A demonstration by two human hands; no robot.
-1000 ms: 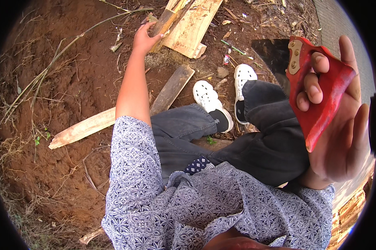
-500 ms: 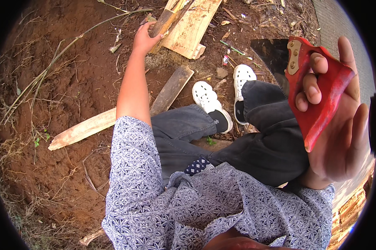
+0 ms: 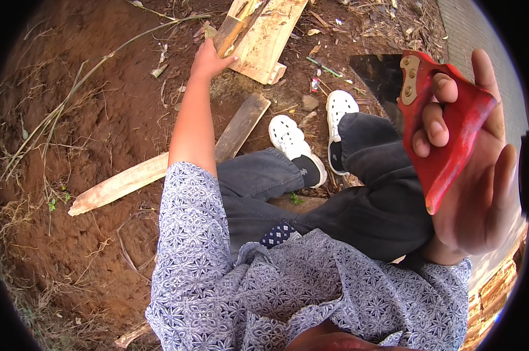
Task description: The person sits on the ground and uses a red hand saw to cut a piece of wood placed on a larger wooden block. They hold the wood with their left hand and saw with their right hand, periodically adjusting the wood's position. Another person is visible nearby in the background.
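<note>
My left hand (image 3: 207,63) is at the near end of a narrow wooden strip (image 3: 228,35), thumb spread wide from the fingers. The palm lies close against the strip's end; whether it bears on it I cannot tell. Beneath and beside the strip lies a broad pale plank (image 3: 267,44) with rough bark-like marks. Raised at the right, my right hand (image 3: 481,169) holds a handsaw by its red handle (image 3: 452,152), several fingers curled through the grip opening and the thumb apart. The saw's dark blade (image 3: 375,79) points left and away; its teeth are hard to make out.
A weathered grey board (image 3: 244,126) and a pale split piece of wood (image 3: 118,182) lie on brown soil left of my legs. My feet wear white clogs (image 3: 289,137). Dry stalks (image 3: 71,93) cross the far left. Grey paving (image 3: 472,29) runs along the right.
My left hand has shifted slightly, its thumb now stretched farther out from the strip's end. The saw in my right hand has stayed nearly in place, with the view moving a little.
</note>
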